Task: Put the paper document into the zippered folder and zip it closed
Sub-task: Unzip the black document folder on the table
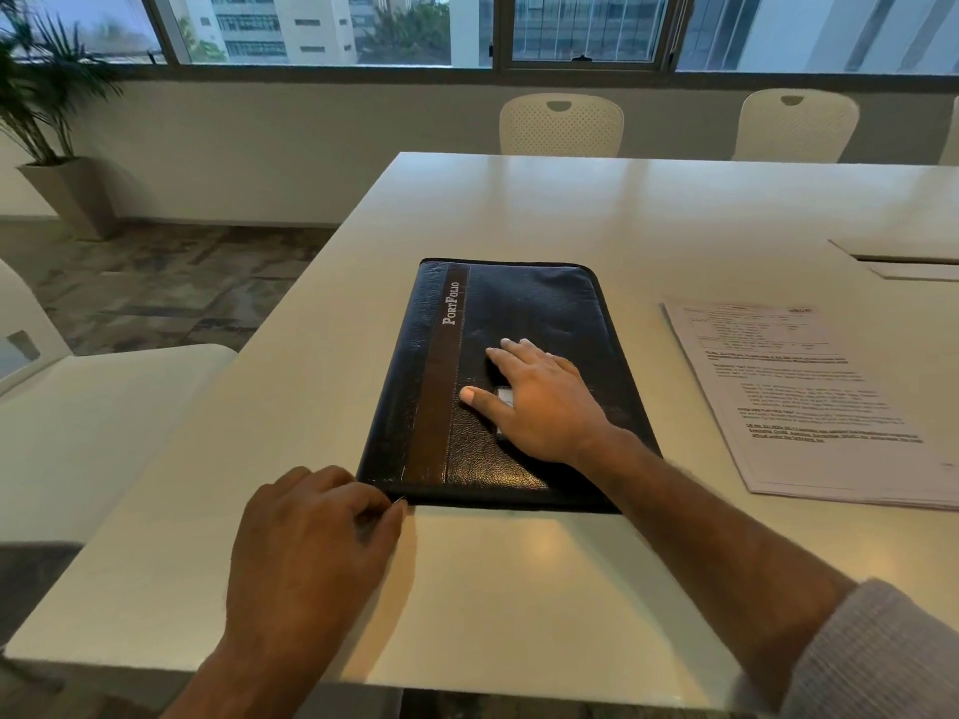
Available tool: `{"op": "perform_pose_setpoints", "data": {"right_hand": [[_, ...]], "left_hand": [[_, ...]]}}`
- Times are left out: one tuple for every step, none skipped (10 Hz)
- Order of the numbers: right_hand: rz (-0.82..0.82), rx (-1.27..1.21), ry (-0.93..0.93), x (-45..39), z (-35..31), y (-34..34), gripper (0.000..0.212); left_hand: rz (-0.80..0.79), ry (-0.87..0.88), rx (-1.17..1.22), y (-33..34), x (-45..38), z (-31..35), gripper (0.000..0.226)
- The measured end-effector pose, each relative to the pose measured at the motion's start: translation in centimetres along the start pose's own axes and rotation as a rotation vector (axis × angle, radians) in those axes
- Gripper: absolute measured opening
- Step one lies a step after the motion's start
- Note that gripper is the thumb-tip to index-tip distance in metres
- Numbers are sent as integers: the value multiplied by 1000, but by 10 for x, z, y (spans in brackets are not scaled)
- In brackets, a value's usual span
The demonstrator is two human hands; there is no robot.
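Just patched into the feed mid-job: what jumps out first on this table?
The black zippered folder lies closed mid-table, the right hand flat on its cover. The left hand pinches the zipper pull at its near-left corner. The paper document still lies outside, to its right.

Paper document (809, 402) print too blurred to read — left-hand fingers (379, 503) hide the zipper pull.

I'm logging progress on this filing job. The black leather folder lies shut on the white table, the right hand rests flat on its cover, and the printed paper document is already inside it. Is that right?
Not quite. The printed paper document is not inside; the head view shows it lying on the white table, to the right of the black leather folder. The rest holds: the folder lies shut, and the right hand rests flat on its cover.
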State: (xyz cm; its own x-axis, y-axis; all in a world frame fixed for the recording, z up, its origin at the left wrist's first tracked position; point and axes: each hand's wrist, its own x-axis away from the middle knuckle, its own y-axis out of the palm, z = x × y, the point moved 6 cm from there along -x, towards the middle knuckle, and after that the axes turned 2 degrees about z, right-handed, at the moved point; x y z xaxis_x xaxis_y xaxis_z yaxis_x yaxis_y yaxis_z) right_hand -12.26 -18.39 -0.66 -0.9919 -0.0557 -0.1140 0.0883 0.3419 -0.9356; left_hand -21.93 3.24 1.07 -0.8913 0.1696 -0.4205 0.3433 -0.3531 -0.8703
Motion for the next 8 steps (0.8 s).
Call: {"op": "perform_pose_setpoints", "data": {"right_hand": [[-18, 22, 0, -1, 1, 3, 80], [-8, 30, -4, -1, 3, 3, 80], [1, 29, -6, 0, 3, 2, 79], [-7, 38, -9, -1, 3, 2, 79], [-4, 45, -11, -2, 3, 2, 80], [-3, 50, -12, -1, 2, 2, 80], [-10, 54, -9, -1, 2, 2, 80], [-10, 59, -6, -1, 2, 3, 80]], "left_hand": [[1, -15, 14, 2, 3, -2, 14], [13, -62, 56, 0, 4, -7, 17], [11, -94, 85, -2, 5, -13, 20], [-10, -141, 64, -3, 6, -24, 23], [-9, -194, 35, -9, 6, -38, 25], [-3, -223, 54, -14, 7, -47, 27], [0, -231, 80, -14, 5, -49, 29], [-2, -286, 127, -14, 2, -51, 25]]}}
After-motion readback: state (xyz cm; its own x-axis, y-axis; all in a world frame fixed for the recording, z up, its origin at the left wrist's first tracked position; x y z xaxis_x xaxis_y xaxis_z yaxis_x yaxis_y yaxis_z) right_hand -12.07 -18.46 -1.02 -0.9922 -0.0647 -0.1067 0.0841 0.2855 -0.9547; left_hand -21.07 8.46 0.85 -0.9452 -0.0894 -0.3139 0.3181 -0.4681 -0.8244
